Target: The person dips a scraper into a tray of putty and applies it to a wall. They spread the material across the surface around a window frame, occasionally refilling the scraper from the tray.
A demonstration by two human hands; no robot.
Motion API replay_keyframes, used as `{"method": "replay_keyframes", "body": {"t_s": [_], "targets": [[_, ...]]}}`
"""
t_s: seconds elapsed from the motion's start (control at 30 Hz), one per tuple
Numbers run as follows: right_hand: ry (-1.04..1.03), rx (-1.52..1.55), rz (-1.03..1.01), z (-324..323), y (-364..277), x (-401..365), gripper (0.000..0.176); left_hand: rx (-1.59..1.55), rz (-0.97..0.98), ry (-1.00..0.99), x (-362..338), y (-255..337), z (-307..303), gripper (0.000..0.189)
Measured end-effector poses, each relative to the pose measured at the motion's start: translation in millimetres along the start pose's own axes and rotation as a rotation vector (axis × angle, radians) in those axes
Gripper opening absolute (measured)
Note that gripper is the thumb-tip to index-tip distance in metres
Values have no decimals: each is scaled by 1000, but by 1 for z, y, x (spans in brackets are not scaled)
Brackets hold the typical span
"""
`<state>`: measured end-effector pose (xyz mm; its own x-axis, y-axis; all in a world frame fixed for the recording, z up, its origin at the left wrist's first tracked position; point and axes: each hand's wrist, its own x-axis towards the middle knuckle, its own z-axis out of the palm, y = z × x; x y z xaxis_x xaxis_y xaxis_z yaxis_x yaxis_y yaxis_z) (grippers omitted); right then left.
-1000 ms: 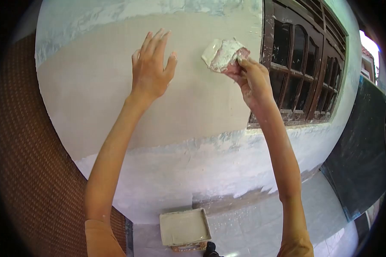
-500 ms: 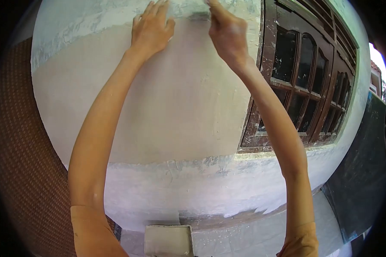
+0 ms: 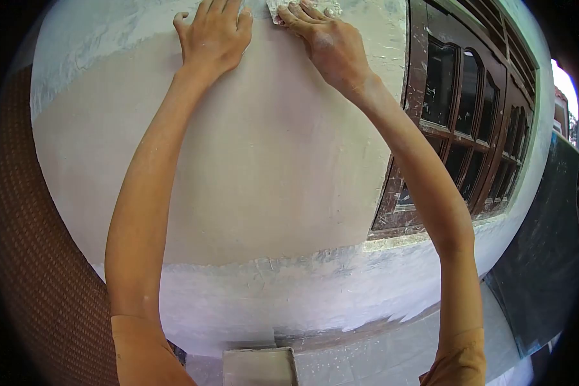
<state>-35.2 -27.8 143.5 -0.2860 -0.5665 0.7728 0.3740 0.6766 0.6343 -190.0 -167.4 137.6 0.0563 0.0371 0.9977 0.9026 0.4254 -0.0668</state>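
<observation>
My left hand (image 3: 213, 37) is against the upper wall with its fingers spread, and the fingertips run up to the frame's top edge. To its right, my right hand (image 3: 331, 48) grips a flat putty scraper (image 3: 334, 8) smeared with white filler. Its fingers press across the blade, and the scraper's upper part is cut off by the frame. Both hands are beside the painted wall (image 3: 270, 154), which has a smooth beige coat in the middle and rougher whitish-blue bands above and below.
A brown wooden window (image 3: 460, 109) with glass panes stands right of my right arm. Woven matting (image 3: 45, 244) runs down the left. Below is a pale rectangular tray (image 3: 258, 368) on the grey tiled floor (image 3: 367, 350). A dark panel (image 3: 540, 251) leans at the right.
My right hand has turned and its fingers now lie over the scraper, whose face has come into view. My left hand has shifted left with its fingers spread wider. The view has shifted slightly.
</observation>
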Motion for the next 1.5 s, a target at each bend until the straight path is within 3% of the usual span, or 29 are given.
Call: {"method": "replay_keyframes", "body": {"t_s": [0.13, 0.2, 0.33, 0.43, 0.5, 0.57, 0.7, 0.77, 0.83, 0.87, 0.9, 0.97, 1.03, 1.1, 1.17, 1.23, 1.3, 1.4, 1.43, 1.5], "targets": [[-64, 121, 0, -9, 2, 2, 34, -29, 20, 22, -1, -1, 0, 58], [39, 21, -86, -10, 3, 3, 32, -43, 27, 34, -1, -1, 0, 57], [5, -164, -49, -14, -2, -4, 35, -13, 38, 36, 0, -6, 5, 58], [-67, -132, -9, -16, -8, -11, 39, -28, 26, 26, -2, -3, 4, 58], [22, 3, -130, -12, -10, -18, 36, -47, 12, 17, -2, -3, 2, 59], [-79, -31, -88, -19, -20, -30, 41, -29, 27, 3, 0, -7, 6, 59], [54, 113, -155, -42, -30, -48, 49, -75, 39, -41, -2, -8, -5, 60], [288, 121, -92, -66, -31, -46, 39, -39, 42, -78, -1, -11, 2, 62], [496, 7, 135, -79, -25, -36, 29, -45, 25, -93, -2, -6, -3, 63], [437, 51, 536, -82, -20, -29, 25, -50, 9, -115, -3, -3, -6, 65], [627, 392, 615, -80, -14, -13, 26, -50, 13, -116, -3, -3, -6, 65], [604, 595, 818, -53, 43, -9, 29, -61, -8, -129, -4, -2, -4, 66], [432, 522, 1043, -49, 31, 14, 31, -45, -8, -140, -2, -5, -3, 66], [498, 550, 922, -29, 74, -1, 30, -28, -8, -150, 0, -6, -2, 66], [482, 197, 962, -36, 86, -4, 28, -43, -12, -168, 0, -7, -5, 66], [770, 522, 834, -39, 106, -11, 22, -55, -10, -148, -2, -5, -6, 66], [748, 462, 876, -42, 96, 2, 22, -75, -10, -130, -3, -4, -1, 66], [348, 479, 969, -42, 31, 45, 26, -28, -1, -97, -3, -7, 9, 66], [512, 465, 810, -23, 31, 51, 26, -29, 2, -109, -2, -7, 7, 66], [446, 242, 896, -24, 49, 49, 25, -24, 2, -121, -1, -7, -1, 65]]}}
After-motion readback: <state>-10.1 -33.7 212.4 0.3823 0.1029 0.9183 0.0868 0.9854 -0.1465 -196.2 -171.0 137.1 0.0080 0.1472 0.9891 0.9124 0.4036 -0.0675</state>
